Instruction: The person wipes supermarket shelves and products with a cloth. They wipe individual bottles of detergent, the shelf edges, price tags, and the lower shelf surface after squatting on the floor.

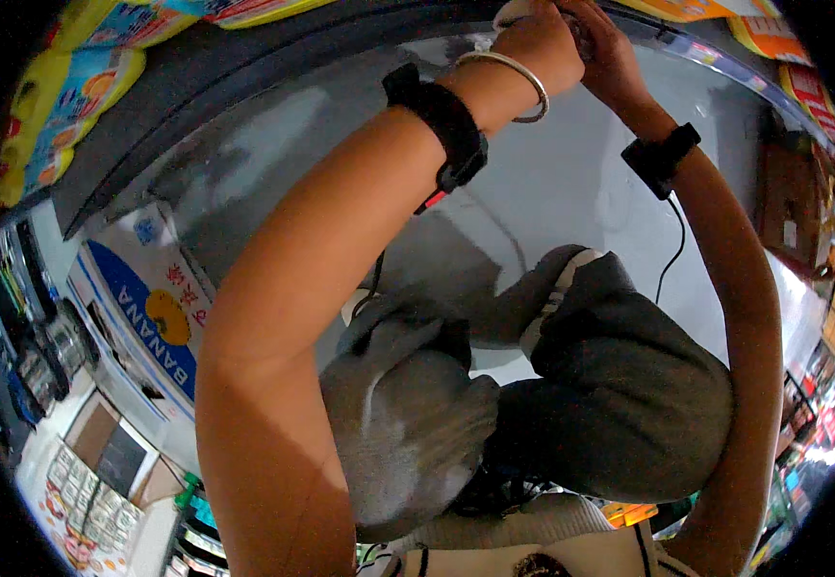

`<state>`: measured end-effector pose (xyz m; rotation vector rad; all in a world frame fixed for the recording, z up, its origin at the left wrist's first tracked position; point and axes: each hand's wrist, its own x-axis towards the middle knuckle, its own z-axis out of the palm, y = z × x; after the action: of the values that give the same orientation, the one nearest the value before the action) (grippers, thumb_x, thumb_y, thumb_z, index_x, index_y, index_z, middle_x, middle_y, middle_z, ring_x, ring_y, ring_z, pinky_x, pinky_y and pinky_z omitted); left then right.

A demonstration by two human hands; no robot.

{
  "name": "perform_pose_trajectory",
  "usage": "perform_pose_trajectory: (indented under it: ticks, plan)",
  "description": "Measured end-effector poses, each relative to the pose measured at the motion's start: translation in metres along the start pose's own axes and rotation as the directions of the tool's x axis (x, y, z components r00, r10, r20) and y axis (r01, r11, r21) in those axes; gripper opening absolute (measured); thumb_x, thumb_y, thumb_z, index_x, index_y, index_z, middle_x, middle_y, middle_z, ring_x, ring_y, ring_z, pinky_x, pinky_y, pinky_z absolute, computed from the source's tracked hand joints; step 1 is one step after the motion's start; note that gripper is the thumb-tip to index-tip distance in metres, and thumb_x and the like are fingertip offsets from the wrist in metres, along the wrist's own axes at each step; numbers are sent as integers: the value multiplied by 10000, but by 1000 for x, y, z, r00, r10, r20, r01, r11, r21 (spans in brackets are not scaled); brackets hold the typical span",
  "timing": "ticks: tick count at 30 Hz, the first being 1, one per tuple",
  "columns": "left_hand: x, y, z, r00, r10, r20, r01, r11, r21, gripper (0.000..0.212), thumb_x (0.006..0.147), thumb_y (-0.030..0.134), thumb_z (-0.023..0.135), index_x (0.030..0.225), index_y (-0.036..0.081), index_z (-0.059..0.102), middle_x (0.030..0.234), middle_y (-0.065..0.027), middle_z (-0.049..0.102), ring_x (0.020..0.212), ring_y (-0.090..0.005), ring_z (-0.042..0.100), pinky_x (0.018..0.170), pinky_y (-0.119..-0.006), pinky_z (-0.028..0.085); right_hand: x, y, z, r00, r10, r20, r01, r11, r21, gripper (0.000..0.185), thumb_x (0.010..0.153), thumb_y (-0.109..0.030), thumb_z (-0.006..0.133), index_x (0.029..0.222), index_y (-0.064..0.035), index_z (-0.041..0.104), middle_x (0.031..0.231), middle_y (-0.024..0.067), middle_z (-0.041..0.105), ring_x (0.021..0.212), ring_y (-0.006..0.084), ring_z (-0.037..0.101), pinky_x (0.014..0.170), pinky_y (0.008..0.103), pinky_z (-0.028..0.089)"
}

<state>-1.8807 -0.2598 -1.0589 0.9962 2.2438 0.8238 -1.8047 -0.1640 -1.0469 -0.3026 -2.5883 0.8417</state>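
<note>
Both arms reach far forward, to the top edge of the head view. My left hand, a bangle and a black strap at its wrist, has its fingers curled at a small object whose pale rounded part shows at the picture's top. Close beside it, my right hand, with a black strap and cable at the wrist, touches or holds something dark and blurred between the hands. The fingertips are largely hidden or cut off, so the object's kind cannot be told. Bent knees in dark trousers are below.
A printed banana carton stands on the left, near black goods. Brightly printed yellow packaging lines the upper left. A brown box is at the right. A dark curved edge runs beyond the grey floor.
</note>
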Motion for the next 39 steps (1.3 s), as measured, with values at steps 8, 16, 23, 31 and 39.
perform_pose_trajectory:
  ticks: [8,16,23,31,39]
  plan:
    - [-11,17,-52,956,128,264,-158,983,94,677,801,136,561,1293,-167,208,833,-285,597,733,-381,613,590,-419,490,-1,-21,-6,995,-93,30,95,993,-71,353,821,-39,566,1156,-27,457,1101,189,524,995,371,532,813,374,456]
    - [-46,-103,-174,946,132,296,-59,968,-245,786,781,168,606,1383,-11,134,1260,-259,439,1134,-352,476,890,-386,440,46,-93,95,912,-325,249,2,612,791,630,846,-50,559,1374,-89,217,1274,118,401,1079,365,479,858,414,436]
    - [-97,-155,-172,955,-118,-274,62,977,-205,501,705,84,636,1165,-30,476,1004,-166,623,910,-220,614,802,-317,487,44,-132,109,860,-440,260,249,805,538,870,741,98,563,1435,-189,124,1507,98,41,1339,320,242,991,407,382]
    - [-99,-262,-281,526,-25,-850,328,928,176,455,749,172,605,1112,-70,475,1090,-274,519,959,-383,547,848,-441,432,32,-50,80,854,-411,319,371,911,182,641,681,52,505,1292,-128,436,1430,108,306,1230,332,402,1017,417,354]
    - [-50,-230,-239,785,243,-570,134,831,540,482,726,256,659,1100,-15,520,1071,-251,522,1019,-420,478,911,-463,382,16,-49,82,804,-464,372,566,789,-239,654,722,-68,558,1339,-191,378,1416,14,342,1332,206,281,1100,398,216]
